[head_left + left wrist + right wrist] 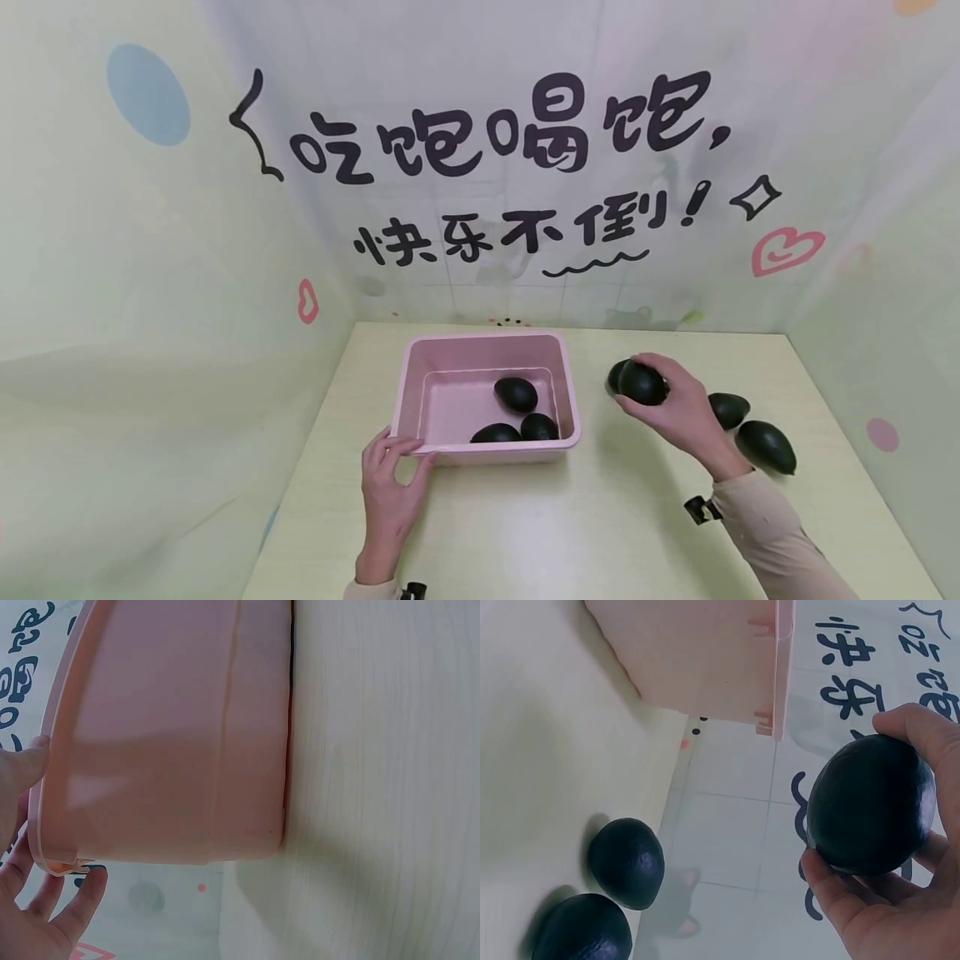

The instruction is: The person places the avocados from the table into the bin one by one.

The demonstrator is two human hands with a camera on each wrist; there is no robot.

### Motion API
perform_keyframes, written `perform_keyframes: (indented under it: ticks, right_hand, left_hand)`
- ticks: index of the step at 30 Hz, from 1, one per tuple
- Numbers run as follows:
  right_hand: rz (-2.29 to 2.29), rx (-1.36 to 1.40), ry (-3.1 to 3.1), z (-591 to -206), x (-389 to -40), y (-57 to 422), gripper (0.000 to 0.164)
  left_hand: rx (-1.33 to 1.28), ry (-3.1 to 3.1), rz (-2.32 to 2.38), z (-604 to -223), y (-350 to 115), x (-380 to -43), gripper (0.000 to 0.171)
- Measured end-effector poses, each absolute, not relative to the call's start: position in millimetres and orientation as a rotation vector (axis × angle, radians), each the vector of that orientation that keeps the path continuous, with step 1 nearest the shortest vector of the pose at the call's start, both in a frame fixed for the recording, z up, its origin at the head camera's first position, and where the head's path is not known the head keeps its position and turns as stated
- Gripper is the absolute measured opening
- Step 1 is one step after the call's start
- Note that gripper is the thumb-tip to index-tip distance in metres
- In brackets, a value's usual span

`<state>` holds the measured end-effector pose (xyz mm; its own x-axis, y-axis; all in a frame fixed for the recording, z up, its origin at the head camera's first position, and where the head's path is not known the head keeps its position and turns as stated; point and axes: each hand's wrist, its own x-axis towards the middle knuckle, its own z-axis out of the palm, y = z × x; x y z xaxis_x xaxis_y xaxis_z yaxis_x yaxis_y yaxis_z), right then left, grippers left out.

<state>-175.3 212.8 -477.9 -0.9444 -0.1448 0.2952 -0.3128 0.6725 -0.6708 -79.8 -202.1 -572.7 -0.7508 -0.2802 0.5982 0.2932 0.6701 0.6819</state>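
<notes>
My right hand grips a dark green avocado, thumb on one side and fingers on the other. The right wrist view shows this avocado raised off the table. With my left hand I hold the front left corner of a pink plastic bin; thumb and fingers lie about its rim in the left wrist view. Inside the bin lie three avocados, one toward the middle and two by the front wall, partly hidden by the rim.
Another avocado sits on the table, partly behind the held one. Further right, beside my right wrist, lie two more avocados. The pale wooden table is bounded by printed cloth walls behind and on both sides.
</notes>
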Motion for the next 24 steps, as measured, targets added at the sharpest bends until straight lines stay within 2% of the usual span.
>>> perform_keyframes:
  ticks: [24]
  right_hand:
    - [1.134, 0.444, -2.701, -463.7, -185.7, 193.2, 0.063]
  left_hand:
    - [-0.005, -2.183, -1.039, -572.4, -200.9, -79.7, 0.03]
